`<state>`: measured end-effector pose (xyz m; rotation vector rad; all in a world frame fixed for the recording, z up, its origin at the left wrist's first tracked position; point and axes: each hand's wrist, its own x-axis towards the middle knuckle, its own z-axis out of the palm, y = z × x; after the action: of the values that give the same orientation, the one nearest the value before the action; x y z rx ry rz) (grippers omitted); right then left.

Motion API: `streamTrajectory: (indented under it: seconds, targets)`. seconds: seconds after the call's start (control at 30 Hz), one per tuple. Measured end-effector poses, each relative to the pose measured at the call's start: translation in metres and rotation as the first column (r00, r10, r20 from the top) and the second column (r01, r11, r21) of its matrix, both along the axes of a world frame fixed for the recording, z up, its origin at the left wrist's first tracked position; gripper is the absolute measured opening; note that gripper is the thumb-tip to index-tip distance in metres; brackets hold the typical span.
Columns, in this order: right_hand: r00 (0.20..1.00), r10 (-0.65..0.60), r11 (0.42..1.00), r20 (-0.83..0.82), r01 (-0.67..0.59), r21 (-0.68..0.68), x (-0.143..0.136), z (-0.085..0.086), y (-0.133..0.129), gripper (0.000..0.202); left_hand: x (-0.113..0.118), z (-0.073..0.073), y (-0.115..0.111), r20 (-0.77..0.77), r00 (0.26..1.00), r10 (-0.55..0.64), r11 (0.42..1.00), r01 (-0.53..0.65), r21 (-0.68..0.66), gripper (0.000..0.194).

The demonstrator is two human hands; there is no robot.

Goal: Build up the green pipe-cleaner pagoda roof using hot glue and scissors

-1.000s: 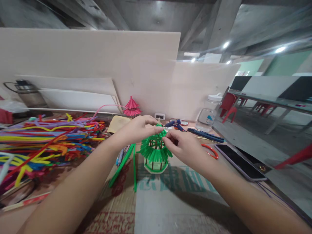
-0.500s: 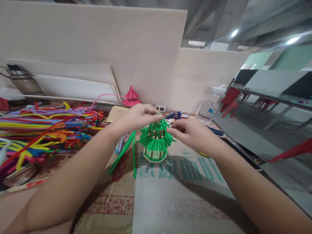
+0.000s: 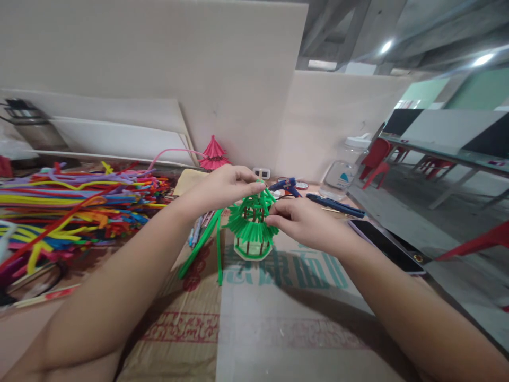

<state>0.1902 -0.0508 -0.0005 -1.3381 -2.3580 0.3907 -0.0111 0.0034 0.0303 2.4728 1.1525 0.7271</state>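
A small model pagoda (image 3: 251, 231) with green pipe-cleaner roofs, brown posts and a pale base stands upright on the cardboard. My left hand (image 3: 234, 185) comes in over its top, thumb and fingers closed at the upper roof beside the pale central stick (image 3: 260, 174). On the other side, my right hand (image 3: 296, 217) has its thumb and fingertips pinched together against the right edge of the roofs. Exactly which strip each hand grips is hidden by the fingers. Loose green pipe cleaners (image 3: 219, 252) lie just left of the model.
Many coloured pipe cleaners (image 3: 79, 204) are heaped at left. Behind stand a pink pagoda roof (image 3: 213, 151) and a clear bottle (image 3: 342, 170). A blue glue gun (image 3: 285, 184), a dark blue tool (image 3: 334, 205) and a phone (image 3: 384, 245) lie at right. Cardboard (image 3: 178, 345) covers the tabletop.
My right hand has moved slightly left and down, closer in against the green roof. My left hand stays at the top. The view has shifted a little, showing more of the phone and blue tool.
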Motion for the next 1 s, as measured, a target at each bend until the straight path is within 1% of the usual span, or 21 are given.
streamTrajectory:
  seconds: [0.1, 0.4, 0.53, 0.7, 1.0]
  targets:
    - [1.0, -0.007, 1.0, -0.008, 0.007, -0.015, -0.0011, -0.0032, 0.002, 0.027, 0.0004, 0.0008, -0.0017, -0.003, 1.0, 0.023, 1.0, -0.023, 0.0, 0.043]
    - [0.999, -0.015, 1.0, -0.04, 0.015, 0.015, -0.0034, -0.007, 0.0037, 0.028, 0.0005, 0.0015, -0.0013, -0.044, 0.998, 0.039, 0.999, -0.038, 0.016, 0.045]
    - [0.999, -0.021, 1.0, -0.036, 0.021, 0.005, -0.0026, -0.0088, 0.0047, 0.028, -0.0007, 0.0031, -0.0021, -0.06, 0.997, 0.043, 0.999, -0.043, -0.002, 0.043]
    - [0.999, -0.024, 1.0, -0.043, 0.024, -0.008, -0.0024, -0.0088, 0.0048, 0.029, -0.0007, 0.0068, -0.0061, 0.015, 1.0, 0.008, 0.999, -0.007, -0.052, 0.04]
    - [0.998, -0.042, 0.999, -0.055, 0.043, 0.021, -0.0047, -0.0053, 0.0017, 0.027, -0.0013, 0.0012, 0.0, 0.059, 0.997, -0.043, 0.999, 0.043, 0.007, 0.041]
